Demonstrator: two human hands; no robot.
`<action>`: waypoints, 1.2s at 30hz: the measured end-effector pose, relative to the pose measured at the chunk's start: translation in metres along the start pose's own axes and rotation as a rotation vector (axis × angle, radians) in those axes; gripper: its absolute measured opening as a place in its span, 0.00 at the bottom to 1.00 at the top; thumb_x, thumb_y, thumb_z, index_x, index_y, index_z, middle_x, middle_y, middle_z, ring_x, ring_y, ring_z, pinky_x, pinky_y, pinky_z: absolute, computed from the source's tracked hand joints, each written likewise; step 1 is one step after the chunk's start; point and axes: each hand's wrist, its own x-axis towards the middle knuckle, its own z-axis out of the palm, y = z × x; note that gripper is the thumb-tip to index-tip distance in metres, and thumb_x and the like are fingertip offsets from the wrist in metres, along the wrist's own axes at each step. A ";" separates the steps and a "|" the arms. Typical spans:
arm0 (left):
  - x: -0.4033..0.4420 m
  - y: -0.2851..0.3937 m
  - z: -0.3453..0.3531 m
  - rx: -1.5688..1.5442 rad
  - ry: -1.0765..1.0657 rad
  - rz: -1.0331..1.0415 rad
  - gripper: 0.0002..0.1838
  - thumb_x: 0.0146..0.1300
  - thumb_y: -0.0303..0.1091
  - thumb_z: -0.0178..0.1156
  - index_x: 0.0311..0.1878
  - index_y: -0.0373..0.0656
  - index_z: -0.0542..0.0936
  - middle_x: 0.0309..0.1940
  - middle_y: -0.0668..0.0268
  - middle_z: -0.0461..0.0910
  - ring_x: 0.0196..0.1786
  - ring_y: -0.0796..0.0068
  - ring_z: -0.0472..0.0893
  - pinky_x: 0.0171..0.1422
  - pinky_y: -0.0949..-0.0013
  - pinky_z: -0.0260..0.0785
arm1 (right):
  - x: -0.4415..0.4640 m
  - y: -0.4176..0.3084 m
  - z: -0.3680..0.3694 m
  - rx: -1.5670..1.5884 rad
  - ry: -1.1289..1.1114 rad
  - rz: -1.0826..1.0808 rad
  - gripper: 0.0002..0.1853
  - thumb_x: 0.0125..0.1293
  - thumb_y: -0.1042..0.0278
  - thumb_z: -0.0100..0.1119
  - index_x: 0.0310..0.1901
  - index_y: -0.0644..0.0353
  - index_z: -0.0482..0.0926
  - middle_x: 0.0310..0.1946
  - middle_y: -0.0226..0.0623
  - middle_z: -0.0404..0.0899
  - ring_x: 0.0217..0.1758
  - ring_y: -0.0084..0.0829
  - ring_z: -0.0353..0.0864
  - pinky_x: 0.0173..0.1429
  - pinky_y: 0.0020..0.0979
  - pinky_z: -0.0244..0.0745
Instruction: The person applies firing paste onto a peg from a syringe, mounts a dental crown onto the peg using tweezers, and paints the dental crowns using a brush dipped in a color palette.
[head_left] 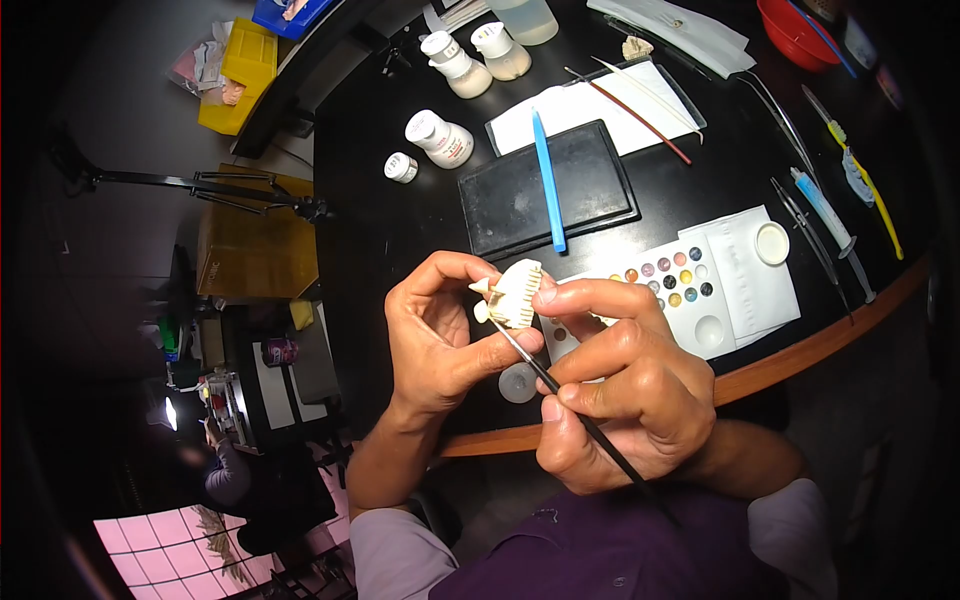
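My left hand [432, 335] is closed around a small cream dental model [517, 290] with a comb-like ridged edge, holding it above the front of the table. A tooth-shaped piece sticks out on its left side. In my right hand [640, 400] is a slim, dark-handled brush [612, 452], pinched between thumb and fingers. Its fine tip reaches the lower left of the model, near the tooth-shaped piece. My right index finger rests against the model's right edge. Behind my right hand lies a white palette [690, 315] with several coloured paints, partly hidden.
A blue pen-like stick [548, 180] lies across a black case [590, 195]. White-lidded jars [440, 138] stand at the back left. On the right are tweezers [810, 240], a syringe [825, 215] and a yellow toothbrush [880, 210]. Another person [228, 472] sits at far left.
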 end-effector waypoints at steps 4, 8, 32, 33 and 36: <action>0.000 0.000 0.000 -0.005 -0.009 0.000 0.28 0.49 0.23 0.86 0.52 0.34 0.81 0.44 0.59 0.87 0.48 0.74 0.86 0.58 0.69 0.77 | 0.000 0.001 0.000 0.005 -0.003 -0.007 0.08 0.55 0.86 0.66 0.31 0.65 0.77 0.34 0.41 0.80 0.60 0.53 0.86 0.64 0.48 0.86; 0.000 0.001 0.001 -0.006 -0.004 -0.004 0.28 0.49 0.23 0.86 0.51 0.34 0.81 0.44 0.59 0.87 0.49 0.74 0.87 0.58 0.68 0.77 | 0.000 0.000 0.000 -0.003 0.001 -0.007 0.08 0.55 0.86 0.66 0.32 0.65 0.77 0.34 0.41 0.81 0.60 0.53 0.86 0.64 0.48 0.86; 0.002 0.004 0.004 0.255 0.091 0.034 0.26 0.44 0.30 0.88 0.43 0.37 0.82 0.36 0.67 0.83 0.42 0.81 0.80 0.51 0.75 0.74 | 0.002 -0.004 -0.016 -0.020 -0.112 0.035 0.09 0.56 0.80 0.66 0.37 0.61 0.76 0.32 0.38 0.81 0.60 0.53 0.82 0.68 0.58 0.81; 0.003 0.003 0.003 0.324 0.079 0.077 0.25 0.44 0.33 0.88 0.41 0.37 0.83 0.35 0.67 0.83 0.41 0.82 0.81 0.50 0.75 0.75 | 0.001 -0.004 -0.015 -0.027 -0.121 0.033 0.09 0.56 0.80 0.66 0.37 0.61 0.76 0.32 0.38 0.81 0.61 0.52 0.81 0.70 0.58 0.80; 0.003 0.005 0.002 0.459 0.106 0.106 0.25 0.42 0.35 0.90 0.39 0.39 0.84 0.35 0.68 0.86 0.41 0.82 0.81 0.51 0.76 0.73 | 0.000 -0.003 -0.013 -0.054 -0.196 0.045 0.10 0.58 0.82 0.64 0.39 0.61 0.76 0.34 0.39 0.82 0.66 0.50 0.76 0.74 0.61 0.77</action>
